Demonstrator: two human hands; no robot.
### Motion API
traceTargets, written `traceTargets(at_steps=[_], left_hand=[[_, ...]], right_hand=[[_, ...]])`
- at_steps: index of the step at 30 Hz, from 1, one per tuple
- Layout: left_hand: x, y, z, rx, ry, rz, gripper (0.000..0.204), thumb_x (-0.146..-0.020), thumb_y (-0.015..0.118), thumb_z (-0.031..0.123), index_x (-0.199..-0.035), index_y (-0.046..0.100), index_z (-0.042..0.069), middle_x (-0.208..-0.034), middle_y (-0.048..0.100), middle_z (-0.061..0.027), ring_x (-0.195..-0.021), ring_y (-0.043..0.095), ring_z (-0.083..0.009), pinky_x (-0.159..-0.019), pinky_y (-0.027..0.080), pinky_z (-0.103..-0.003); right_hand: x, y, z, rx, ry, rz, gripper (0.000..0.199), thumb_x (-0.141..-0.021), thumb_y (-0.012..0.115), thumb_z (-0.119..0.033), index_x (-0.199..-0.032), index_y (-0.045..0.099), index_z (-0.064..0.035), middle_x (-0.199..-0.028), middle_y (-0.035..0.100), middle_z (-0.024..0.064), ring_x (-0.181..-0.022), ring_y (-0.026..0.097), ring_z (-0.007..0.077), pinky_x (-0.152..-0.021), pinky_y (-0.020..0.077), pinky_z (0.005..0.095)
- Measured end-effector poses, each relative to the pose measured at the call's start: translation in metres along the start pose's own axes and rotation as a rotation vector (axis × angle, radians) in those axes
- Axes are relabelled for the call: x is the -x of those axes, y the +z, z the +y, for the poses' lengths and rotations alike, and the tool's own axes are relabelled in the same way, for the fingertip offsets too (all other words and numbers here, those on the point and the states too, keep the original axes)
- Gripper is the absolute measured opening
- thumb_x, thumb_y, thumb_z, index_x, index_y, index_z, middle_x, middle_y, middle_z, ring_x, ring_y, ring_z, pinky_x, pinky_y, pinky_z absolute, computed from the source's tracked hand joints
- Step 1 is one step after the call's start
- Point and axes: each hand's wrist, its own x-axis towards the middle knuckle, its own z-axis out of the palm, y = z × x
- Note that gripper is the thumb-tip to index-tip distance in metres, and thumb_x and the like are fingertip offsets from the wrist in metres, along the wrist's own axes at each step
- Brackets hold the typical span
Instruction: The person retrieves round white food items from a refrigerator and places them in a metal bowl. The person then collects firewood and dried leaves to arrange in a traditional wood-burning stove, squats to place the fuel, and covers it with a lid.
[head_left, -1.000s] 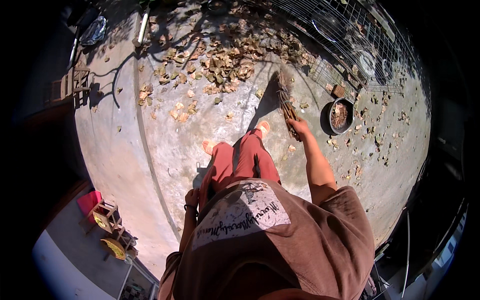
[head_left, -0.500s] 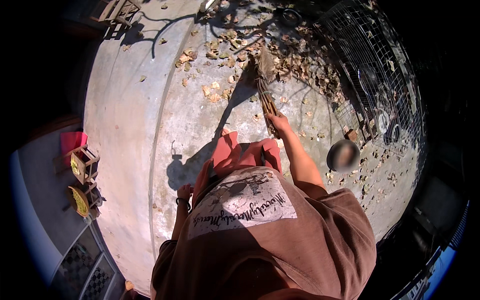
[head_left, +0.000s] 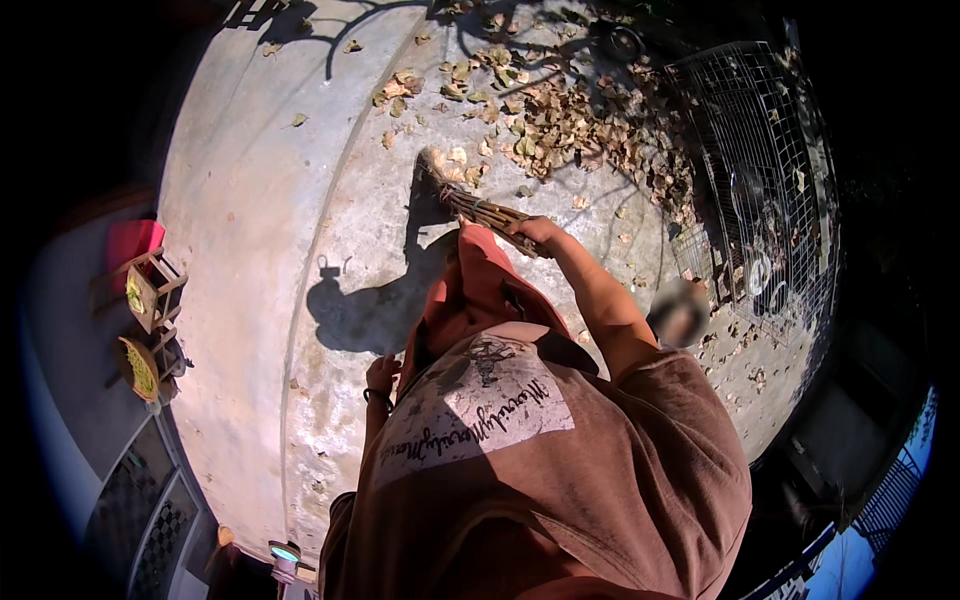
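Observation:
My right hand is closed around the handle end of a bundled-stick broom, out in front of my body. The broom slants to the left, with its pale bristle end beside a few dry leaves on the concrete. A tie binds the sticks partway along. Low at my left side, next to my trouser leg, hangs my left hand, a dark band at its wrist. Its fingers are too small and shaded to read. Farther off spreads a thick scatter of brown and yellow leaves.
To the right stands a wire mesh cage, with a round dark thing, blurred in its middle, nearer me. Wooden stools, a round tray of yellow-green pieces and a pink sheet line the left wall. A seam crosses the concrete floor.
The broom has swung left, from pointing away from me to lying slantwise, its bristle end now left of the main leaves. My right hand stays on it. The view has shifted slightly.

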Motion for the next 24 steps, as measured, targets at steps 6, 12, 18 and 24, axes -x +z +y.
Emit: traceTargets(at_steps=[6,12,18,24], left_hand=[[-0.003,-0.017,0.014,0.199,-0.079,0.184,0.041,-0.095,0.061,0.041,-0.111,0.066,0.003,-0.09,0.073,-0.0066,-0.08,0.071,-0.0179,-0.061,0.05,-0.03],[-0.029,-0.029,0.066,-0.304,0.167,0.281,0.047,-0.098,0.054,0.044,-0.09,0.072,0.001,-0.084,0.072,-0.0074,-0.077,0.069,-0.0192,-0.066,0.052,-0.036],[-0.051,-0.121,0.081,-0.032,0.12,0.259,0.042,-0.097,0.057,0.04,-0.109,0.068,0.001,-0.088,0.074,-0.0093,-0.074,0.071,-0.0184,-0.058,0.054,-0.032],[-0.125,-0.225,0.067,-0.112,-0.042,0.172,0.042,-0.096,0.057,0.04,-0.11,0.067,0.002,-0.085,0.074,-0.0099,-0.073,0.072,-0.0183,-0.057,0.053,-0.032]], right_hand=[[0.055,0.001,-0.094,0.227,-0.298,-0.018,0.048,-0.077,0.08,-0.034,-0.106,0.072,0.0041,-0.091,0.072,0.011,-0.078,0.065,0.0164,-0.073,0.0533,0.031],[-0.044,0.055,-0.212,-0.06,-0.04,-0.458,0.04,-0.086,0.07,-0.043,-0.087,0.068,-0.0033,-0.069,0.066,0.009,-0.052,0.062,0.0183,-0.046,0.0506,0.03],[-0.119,0.092,-0.287,-0.273,0.007,-0.467,0.041,-0.087,0.068,-0.039,-0.107,0.059,-0.0047,-0.074,0.063,0.0134,-0.054,0.058,0.0184,-0.042,0.0468,0.0268],[-0.069,0.142,-0.328,-0.237,-0.151,-0.116,0.045,-0.089,0.064,-0.044,-0.111,0.063,-0.0051,-0.076,0.067,0.0093,-0.06,0.063,0.019,-0.052,0.0504,0.0309]])
